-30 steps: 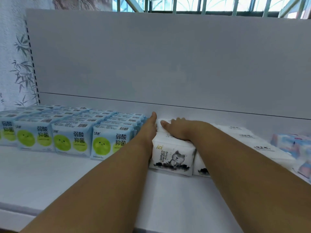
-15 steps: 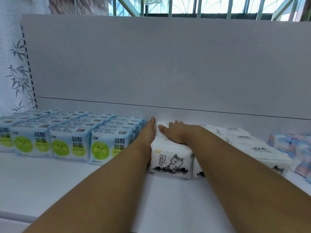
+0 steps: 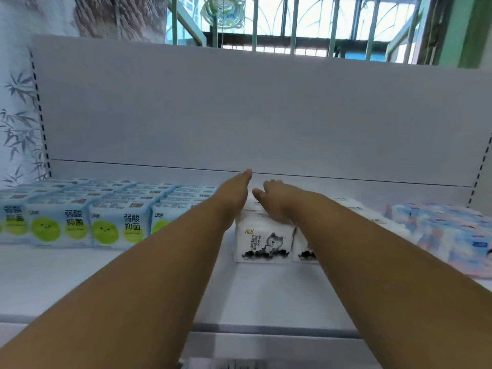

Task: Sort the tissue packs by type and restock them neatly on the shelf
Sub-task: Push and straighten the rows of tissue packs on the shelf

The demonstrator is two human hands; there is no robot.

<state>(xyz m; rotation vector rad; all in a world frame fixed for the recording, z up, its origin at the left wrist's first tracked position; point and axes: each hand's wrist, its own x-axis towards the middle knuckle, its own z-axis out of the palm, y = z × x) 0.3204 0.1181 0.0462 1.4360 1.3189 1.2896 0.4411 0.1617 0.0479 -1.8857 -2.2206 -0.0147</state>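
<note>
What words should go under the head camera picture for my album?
Both hands, left hand and right hand, straighten a white cat-print tissue pack beside blue green-dot packs on the shelf.

"KOI" on white cat pack (image 3: 263,242), "弱酸抑菌" on blue packs (image 3: 117,226)

Both hands (image 3: 262,195) outstretched, fingers straight

We see blue packs with green circles (image 3: 106,225) in rows at the shelf's (image 3: 133,283) left, white cat-print packs (image 3: 262,242) in the middle, pink-and-blue packs (image 3: 452,233) at right.
</note>
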